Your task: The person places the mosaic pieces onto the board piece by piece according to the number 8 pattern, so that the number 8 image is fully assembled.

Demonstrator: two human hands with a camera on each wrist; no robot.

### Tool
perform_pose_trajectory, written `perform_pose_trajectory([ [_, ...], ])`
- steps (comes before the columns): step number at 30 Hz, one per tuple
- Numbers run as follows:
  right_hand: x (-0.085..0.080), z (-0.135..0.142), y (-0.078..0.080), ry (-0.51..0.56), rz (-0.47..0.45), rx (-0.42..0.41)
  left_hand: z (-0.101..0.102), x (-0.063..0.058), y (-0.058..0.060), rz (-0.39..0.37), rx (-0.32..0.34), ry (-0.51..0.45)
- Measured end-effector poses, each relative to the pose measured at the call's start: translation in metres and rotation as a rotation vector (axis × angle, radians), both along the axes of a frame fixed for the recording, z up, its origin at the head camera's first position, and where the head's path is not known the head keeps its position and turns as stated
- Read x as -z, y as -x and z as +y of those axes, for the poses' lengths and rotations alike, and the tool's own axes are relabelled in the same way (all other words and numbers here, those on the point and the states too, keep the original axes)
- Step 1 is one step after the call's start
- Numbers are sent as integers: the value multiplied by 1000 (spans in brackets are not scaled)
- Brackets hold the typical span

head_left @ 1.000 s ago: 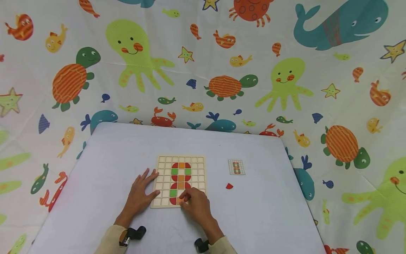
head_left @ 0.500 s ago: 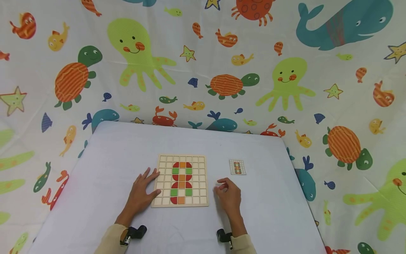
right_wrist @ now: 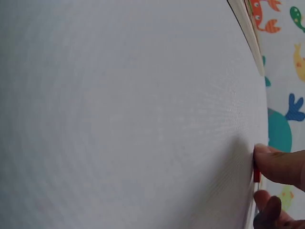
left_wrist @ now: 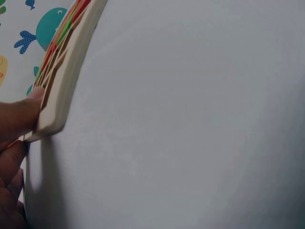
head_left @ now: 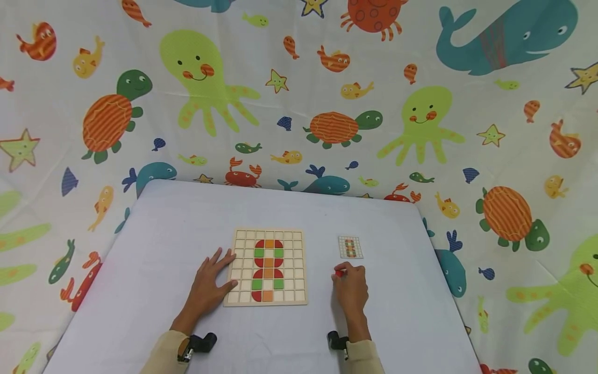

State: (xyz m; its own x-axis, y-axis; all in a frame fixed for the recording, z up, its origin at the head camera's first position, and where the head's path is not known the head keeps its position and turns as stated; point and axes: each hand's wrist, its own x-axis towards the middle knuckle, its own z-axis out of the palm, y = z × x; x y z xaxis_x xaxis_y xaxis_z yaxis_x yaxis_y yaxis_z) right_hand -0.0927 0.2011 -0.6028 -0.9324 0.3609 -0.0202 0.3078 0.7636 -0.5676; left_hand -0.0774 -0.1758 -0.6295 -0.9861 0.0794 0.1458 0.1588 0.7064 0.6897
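Note:
A square wooden grid board (head_left: pixel 296 270) lies on the white table, with red quarter-round tiles and green and orange square tiles set in its middle columns. At the board's left edge rests my left hand (head_left: pixel 207 283), fingers spread; in the left wrist view its thumb (left_wrist: pixel 21 114) touches the rim. To the right of the board, my right hand (head_left: pixel 351 291) pinches a red quarter-round tile (head_left: pixel 338 273) at the table surface. The right wrist view shows this red tile (right_wrist: pixel 257 174) edge-on beside the thumb (right_wrist: pixel 281 164).
Just beyond my right hand lies a small card (head_left: pixel 350 247) printed with a coloured grid pattern. Behind the table (head_left: pixel 187 208) hangs a cloth (head_left: pixel 280 62) printed with sea animals. A black wrist camera (head_left: pixel 203 343) sits on the left wrist.
My right hand has left the board's lower part and moved right to the loose red tile, which it now pinches. A green tile shows where that hand was. The left hand stays put.

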Motion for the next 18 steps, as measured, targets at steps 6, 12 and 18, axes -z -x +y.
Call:
perform_pose_trajectory([
  [6,0,-1,-1,46,2,-5,0,1,2,-40,6,-8],
  [12,-2,-1,-1,48,-1,17,0,1,2,-41,6,-2],
  [18,-1,-11,0,37,-34,-28,0,3,2,-40,5,4],
])
